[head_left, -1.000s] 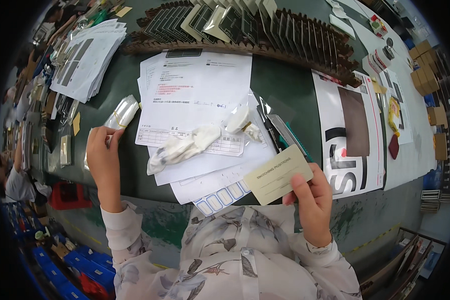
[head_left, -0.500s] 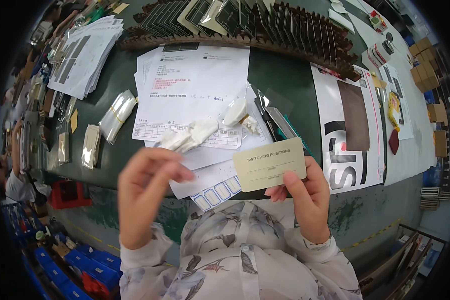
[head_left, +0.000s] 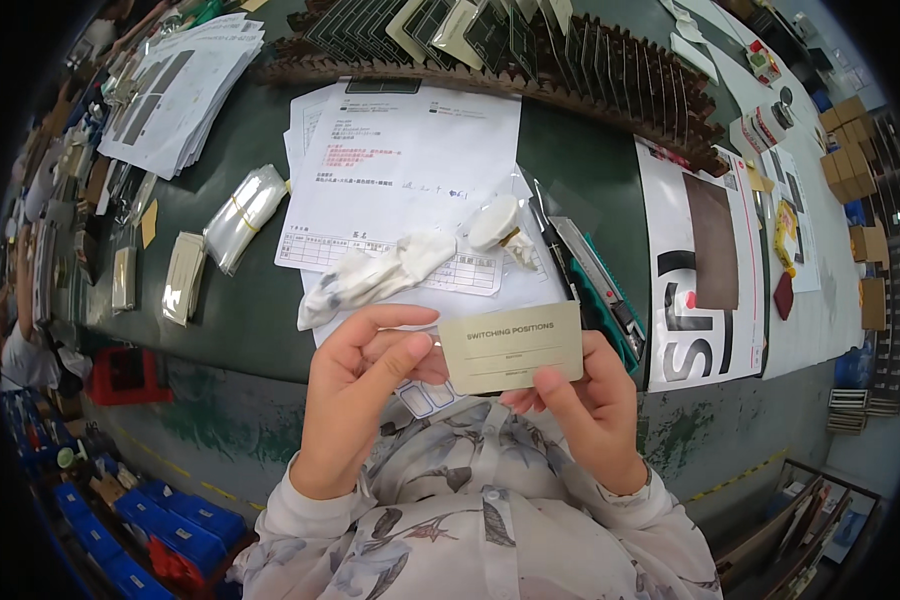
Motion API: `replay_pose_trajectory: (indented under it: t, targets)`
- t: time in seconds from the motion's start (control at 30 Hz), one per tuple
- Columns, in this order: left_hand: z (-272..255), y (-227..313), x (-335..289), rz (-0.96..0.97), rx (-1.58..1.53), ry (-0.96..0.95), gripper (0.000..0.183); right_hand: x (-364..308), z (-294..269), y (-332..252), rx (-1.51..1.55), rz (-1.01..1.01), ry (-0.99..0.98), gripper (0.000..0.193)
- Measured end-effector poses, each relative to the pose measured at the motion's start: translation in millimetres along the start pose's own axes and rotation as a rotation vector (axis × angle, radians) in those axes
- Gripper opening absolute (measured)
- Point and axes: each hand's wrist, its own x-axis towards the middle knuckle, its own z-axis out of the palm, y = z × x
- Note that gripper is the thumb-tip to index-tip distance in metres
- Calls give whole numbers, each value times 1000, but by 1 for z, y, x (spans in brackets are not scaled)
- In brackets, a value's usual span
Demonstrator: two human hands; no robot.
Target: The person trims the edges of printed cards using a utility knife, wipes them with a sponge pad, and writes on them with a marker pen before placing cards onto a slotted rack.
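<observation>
A small pale-gold card (head_left: 511, 350) with dark lettering and thin lines is held upright before me. My right hand (head_left: 590, 400) grips its lower right edge, thumb in front and fingers behind. At the card's left edge is my left hand (head_left: 365, 375), its thumb and fingers drawn together. A glint like clear film shows by those fingertips, but what they hold, if anything, I cannot make out. Beyond the hands, a crumpled white cloth (head_left: 380, 275) lies on printed papers (head_left: 400, 150). Below the card, a sheet of blue-framed labels (head_left: 425, 400) peeks out.
A utility knife (head_left: 595, 275) lies right of the papers. Bundled clear sleeves (head_left: 245, 220) and a stack of pale cards (head_left: 183, 277) sit on the left. Across the back, a brown slotted rack (head_left: 370, 72) holds dark cards. A printed poster (head_left: 670, 240) lies at right.
My left hand has come right, up to the card's left edge. My right hand has brought the card slightly left and down. The view has shifted a little.
</observation>
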Motion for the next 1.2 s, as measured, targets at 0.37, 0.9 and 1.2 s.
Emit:
replay_pose_trajectory:
  t: [0.37, 0.9, 1.2]
  targets:
    - [-8, 3, -14, -119, 120, -223, 14, 2, 5, -7, -652, -157, -333, 51]
    - [-247, 85, 22, 618, 914, 659, 28, 25, -38, -9, -1432, -277, 300, 40]
    - [-243, 87, 17, 840, 1866, 1025, 30, 47, -48, -33, -1405, -331, 270, 27]
